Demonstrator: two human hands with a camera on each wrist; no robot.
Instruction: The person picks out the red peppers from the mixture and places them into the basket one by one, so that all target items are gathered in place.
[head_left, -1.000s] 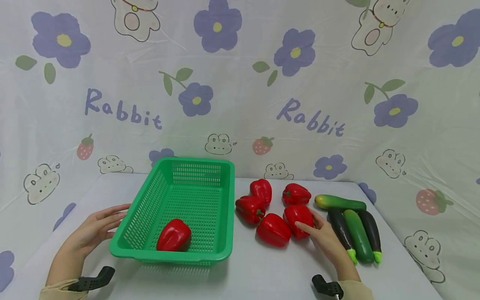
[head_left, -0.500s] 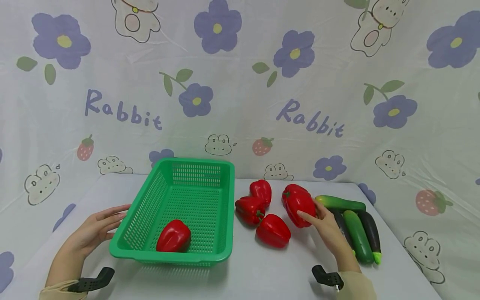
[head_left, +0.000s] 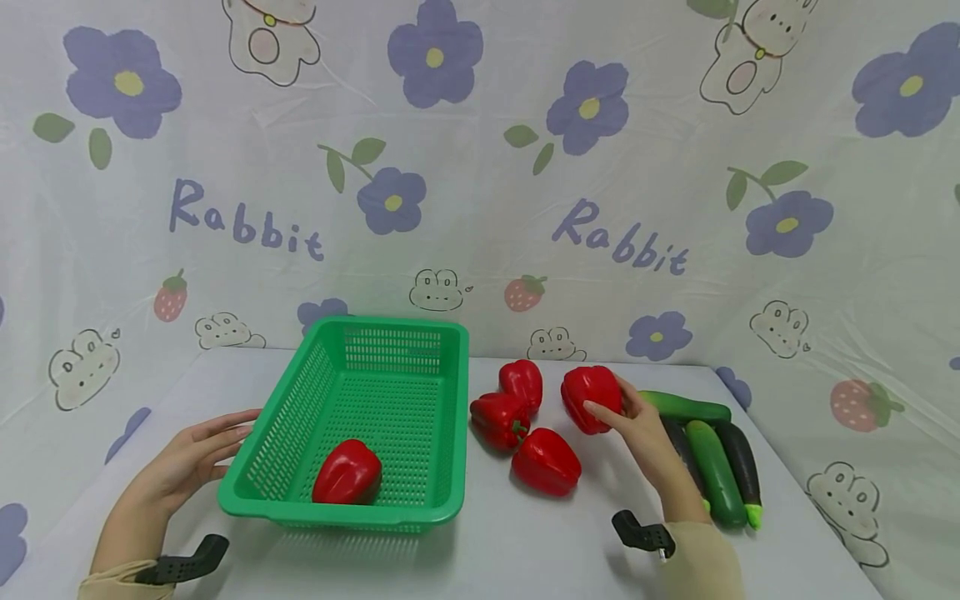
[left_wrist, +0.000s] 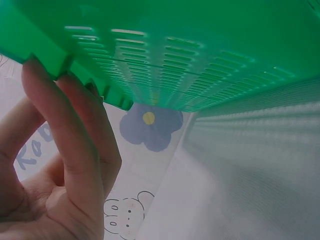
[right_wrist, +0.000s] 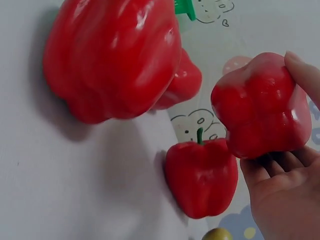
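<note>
My right hand (head_left: 647, 437) grips a red bell pepper (head_left: 590, 398) between thumb and fingers, raised off the white table. In the right wrist view the held bell pepper (right_wrist: 262, 107) shows its lobed bottom, with another red bell pepper (right_wrist: 201, 181) behind it, stem up; the head view hides that one. My left hand (head_left: 191, 462) is at the left side of a green plastic basket (head_left: 460, 417). Its fingertips touch the basket's rim (left_wrist: 45, 55) in the left wrist view, fingers loosely bent. One red bell pepper (head_left: 348, 472) lies inside, near the front.
Between basket and right hand lie three red bell peppers: one at the back (head_left: 521, 383), one beside the basket (head_left: 498, 421), one in front (head_left: 547, 462). At the right are cucumbers (head_left: 716, 471) and eggplants (head_left: 738, 458). A patterned cloth (head_left: 480, 208) hangs behind the table.
My right hand has lifted its bell pepper from the table and moved it back and slightly left, over the rear pepper. The left hand and basket have stayed put.
</note>
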